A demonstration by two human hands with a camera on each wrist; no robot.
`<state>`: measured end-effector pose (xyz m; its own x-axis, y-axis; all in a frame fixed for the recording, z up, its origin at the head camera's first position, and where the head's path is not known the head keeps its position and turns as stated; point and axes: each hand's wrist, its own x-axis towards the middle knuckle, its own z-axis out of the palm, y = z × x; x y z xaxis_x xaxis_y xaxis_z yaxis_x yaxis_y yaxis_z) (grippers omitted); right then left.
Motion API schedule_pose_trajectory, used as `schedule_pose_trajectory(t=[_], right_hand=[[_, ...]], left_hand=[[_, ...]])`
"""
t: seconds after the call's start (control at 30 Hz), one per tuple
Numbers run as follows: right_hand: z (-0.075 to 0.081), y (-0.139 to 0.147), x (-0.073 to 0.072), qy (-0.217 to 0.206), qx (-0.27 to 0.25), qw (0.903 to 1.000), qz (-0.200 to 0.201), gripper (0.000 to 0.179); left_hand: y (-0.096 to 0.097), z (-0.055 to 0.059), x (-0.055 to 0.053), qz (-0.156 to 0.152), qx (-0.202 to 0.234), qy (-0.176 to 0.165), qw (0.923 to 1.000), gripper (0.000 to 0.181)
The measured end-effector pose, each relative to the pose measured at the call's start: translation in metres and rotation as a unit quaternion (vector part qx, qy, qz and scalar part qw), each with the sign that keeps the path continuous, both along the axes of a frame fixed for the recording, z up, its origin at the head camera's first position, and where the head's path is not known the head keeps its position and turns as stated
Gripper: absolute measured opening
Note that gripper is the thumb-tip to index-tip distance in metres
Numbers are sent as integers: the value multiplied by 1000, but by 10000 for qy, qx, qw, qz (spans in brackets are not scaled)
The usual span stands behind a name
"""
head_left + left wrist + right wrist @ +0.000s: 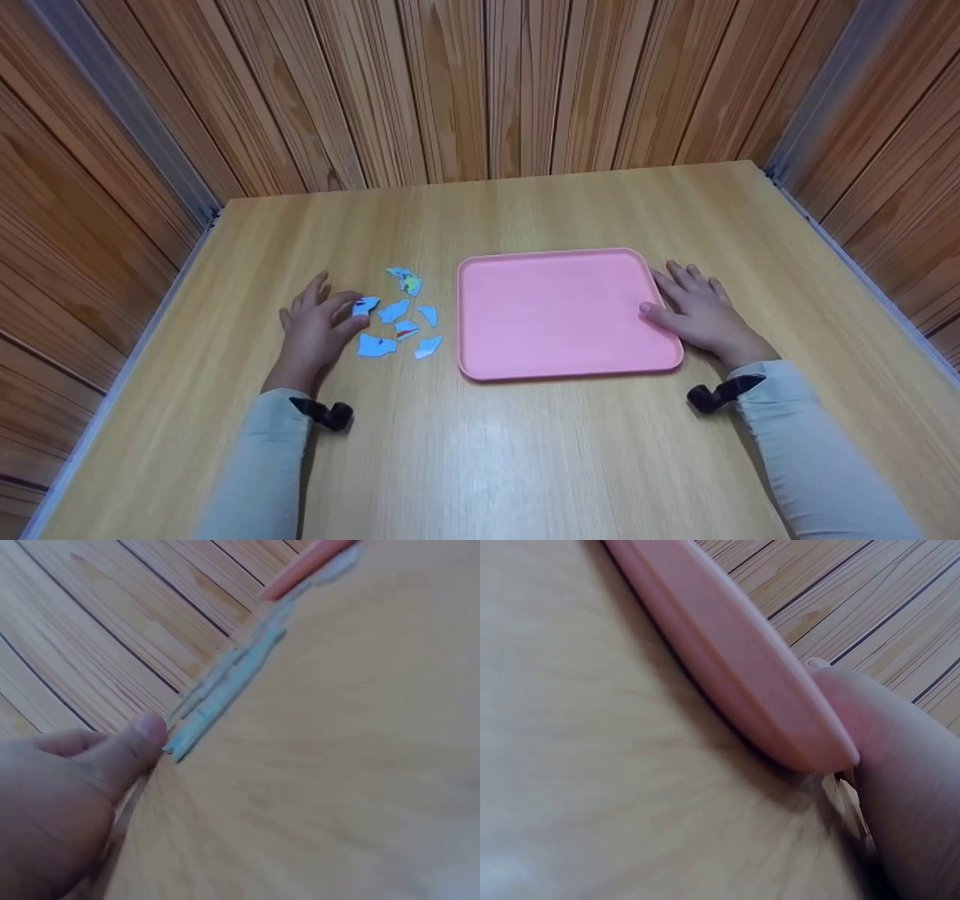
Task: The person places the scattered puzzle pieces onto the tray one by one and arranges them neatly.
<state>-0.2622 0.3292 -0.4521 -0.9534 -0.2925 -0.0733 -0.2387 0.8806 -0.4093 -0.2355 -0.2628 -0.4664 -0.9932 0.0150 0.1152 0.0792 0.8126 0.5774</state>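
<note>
My left hand (317,330) is at the left of a loose group of flat, jagged-edged blue printed pieces. Its thumb and index finger pinch one blue piece (365,304) with a dark mark on it. In the left wrist view the thumb (142,736) comes up to the low line of pieces (225,694). A pink tray (555,315) lies right of the pieces. At its right end my right hand (701,319) holds the rim, thumb over the edge and the other fingers spread along the outside. The right wrist view shows the tray's side wall (735,667) against that hand.
Other pieces lie close together: one with green and yellow print (409,283), one with a red stripe (406,330), and a larger blue one (376,346). The wooden table (480,457) is bounded by plank walls (457,90) at the back and sides.
</note>
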Motion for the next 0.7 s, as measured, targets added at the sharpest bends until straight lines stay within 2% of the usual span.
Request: schedule_pose_trajectory(t=[0.13, 0.37, 0.7], right_hand=[[0, 0, 1, 68, 35, 10000, 32, 88], [0, 0, 0, 175, 40, 9998, 55, 87], [0, 1, -1, 37, 42, 10000, 78, 89]], left_hand=[[9, 5, -5, 81, 8, 139, 9999, 45], [35, 15, -13, 337, -203, 608, 9974, 45], [73, 21, -25, 263, -61, 486, 9985, 45]])
